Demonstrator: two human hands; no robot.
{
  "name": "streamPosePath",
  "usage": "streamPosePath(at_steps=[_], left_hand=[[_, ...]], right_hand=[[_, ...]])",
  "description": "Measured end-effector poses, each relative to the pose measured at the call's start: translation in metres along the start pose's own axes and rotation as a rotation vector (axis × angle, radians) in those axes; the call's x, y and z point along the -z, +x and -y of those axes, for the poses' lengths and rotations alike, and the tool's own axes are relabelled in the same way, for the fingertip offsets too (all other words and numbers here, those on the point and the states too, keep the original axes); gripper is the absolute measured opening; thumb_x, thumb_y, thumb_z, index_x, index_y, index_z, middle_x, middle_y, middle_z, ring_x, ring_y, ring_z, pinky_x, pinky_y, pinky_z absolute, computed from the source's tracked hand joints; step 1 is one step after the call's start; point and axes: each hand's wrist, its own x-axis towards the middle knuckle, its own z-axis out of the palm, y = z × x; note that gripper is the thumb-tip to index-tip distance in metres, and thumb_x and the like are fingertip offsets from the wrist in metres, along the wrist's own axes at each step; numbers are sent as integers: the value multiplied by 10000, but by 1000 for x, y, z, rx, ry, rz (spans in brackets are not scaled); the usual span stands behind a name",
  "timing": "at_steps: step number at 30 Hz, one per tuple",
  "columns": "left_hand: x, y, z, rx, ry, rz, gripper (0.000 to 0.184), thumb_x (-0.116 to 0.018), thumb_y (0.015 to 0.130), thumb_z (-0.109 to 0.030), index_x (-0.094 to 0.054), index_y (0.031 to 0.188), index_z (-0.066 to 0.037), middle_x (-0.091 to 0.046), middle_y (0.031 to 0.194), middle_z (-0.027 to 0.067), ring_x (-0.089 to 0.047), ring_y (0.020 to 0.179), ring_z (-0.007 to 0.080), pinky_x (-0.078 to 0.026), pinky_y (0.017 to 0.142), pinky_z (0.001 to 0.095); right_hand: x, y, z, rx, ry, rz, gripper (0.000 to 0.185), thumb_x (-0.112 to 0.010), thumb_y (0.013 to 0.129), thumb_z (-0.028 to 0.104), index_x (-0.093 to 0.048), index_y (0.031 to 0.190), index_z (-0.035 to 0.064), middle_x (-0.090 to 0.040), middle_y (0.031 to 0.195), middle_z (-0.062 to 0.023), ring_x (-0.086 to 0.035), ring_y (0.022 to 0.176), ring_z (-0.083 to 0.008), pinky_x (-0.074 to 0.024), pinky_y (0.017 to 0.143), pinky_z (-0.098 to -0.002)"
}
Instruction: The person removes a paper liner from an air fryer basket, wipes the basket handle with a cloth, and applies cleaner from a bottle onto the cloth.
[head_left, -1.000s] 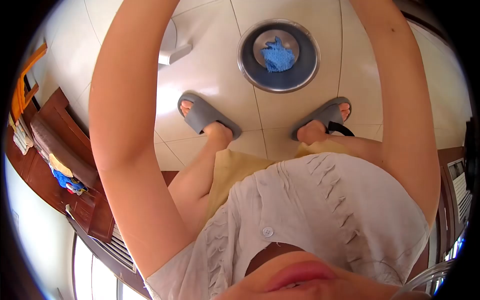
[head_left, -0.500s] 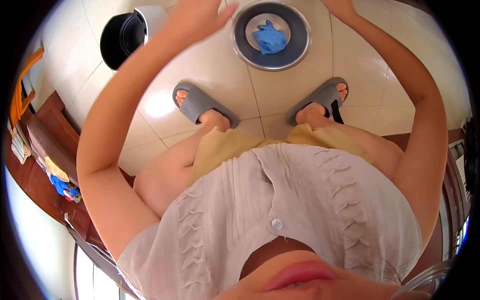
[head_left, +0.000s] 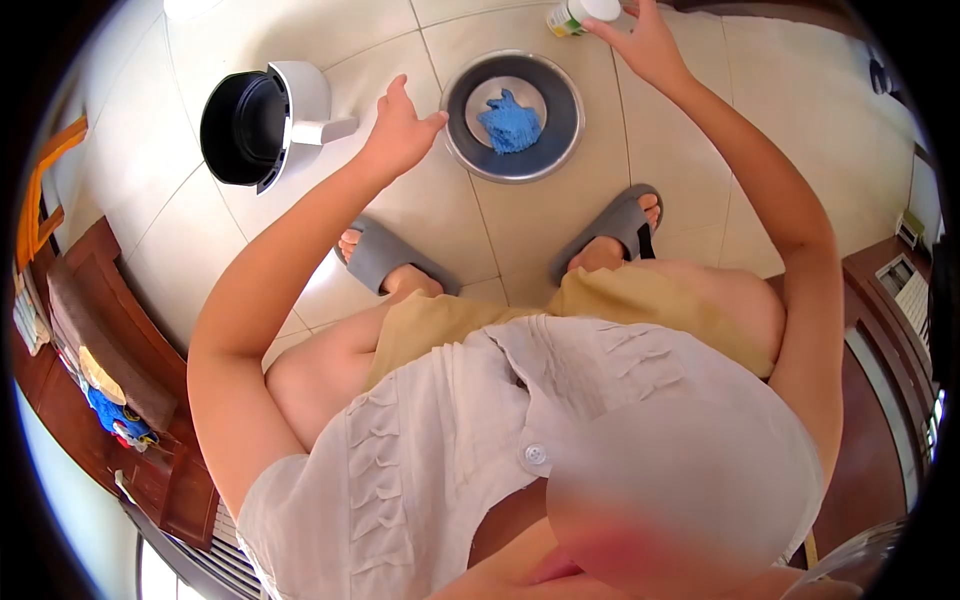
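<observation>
Since half a second ago the view has shifted and both bare hands appear lower: the left hand [head_left: 405,130] now shows at about nine o'clock from a round, silvery metal basin [head_left: 560,120], and the right hand [head_left: 652,48] has come more fully into view at two o'clock.

Leftmost of these things, a white, bucket-like container with a black inside and a white handle [head_left: 300,90] rests on the pale tiles, at nine o'clock from the left hand. That hand is loosely open and holds nothing; its thumb points towards three o'clock, right by the basin's rim, and whether it touches cannot be told.

Within the basin lies a crumpled, blue, textured cloth [head_left: 512,125], apart from either hand. At one o'clock from the basin, near the top edge, is a white plastic bottle with a green-marked label and white cap [head_left: 566,20]. The right hand's thumb and fingers stand apart in a V next to that cap; whether they grip it cannot be told.
</observation>
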Motion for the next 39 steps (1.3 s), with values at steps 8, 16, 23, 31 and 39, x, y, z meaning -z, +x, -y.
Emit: streamPosePath(at_steps=[8,16,23,31,39], left_hand=[[32,14,-23,-213,-109,-223,784,-753,888,-304,-384,1483,48,-498,1421,280,-640,1162,312,-523,983,426],[165,-76,-152,-606,-367,-644,472,-634,992,-191,-514,1409,-6,-603,1349,138,-593,1217,200,-462,1046,327],[220,-181,-157,-1713,-410,-569,356,-555,996,-195,-605,1333,-90,-650,1217,141,-621,1118,218,-413,1126,415],[139,-168,-138,-1635,-386,-476,361,-522,995,-159,-582,1342,-81,-636,1240,147,-623,1115,228,-430,1101,412],[126,-168,-149,-1691,-365,-499,368,-489,993,-123,-559,1351,-73,-621,1263,153,-624,1113,237,-447,1076,409]], right_hand=[[23,40,68,269,-134,-2,795,-816,849,366,-460,1448,-17,-498,1470,-241,-477,1374,-373,-379,1154,-433],[7,31,74,284,-119,69,680,-772,896,321,-485,1420,-3,-506,1452,-252,-467,1368,-416,-378,1146,-465],[4,22,56,418,-413,7,664,-794,847,321,-531,1383,31,-529,1428,-245,-501,1318,-424,-410,1111,-480],[-1,30,49,346,-342,40,683,-790,849,334,-515,1399,36,-501,1453,-252,-477,1343,-423,-383,1129,-494],[3,32,59,295,-322,16,696,-771,864,326,-490,1419,14,-466,1481,-270,-441,1375,-435,-355,1144,-500]])
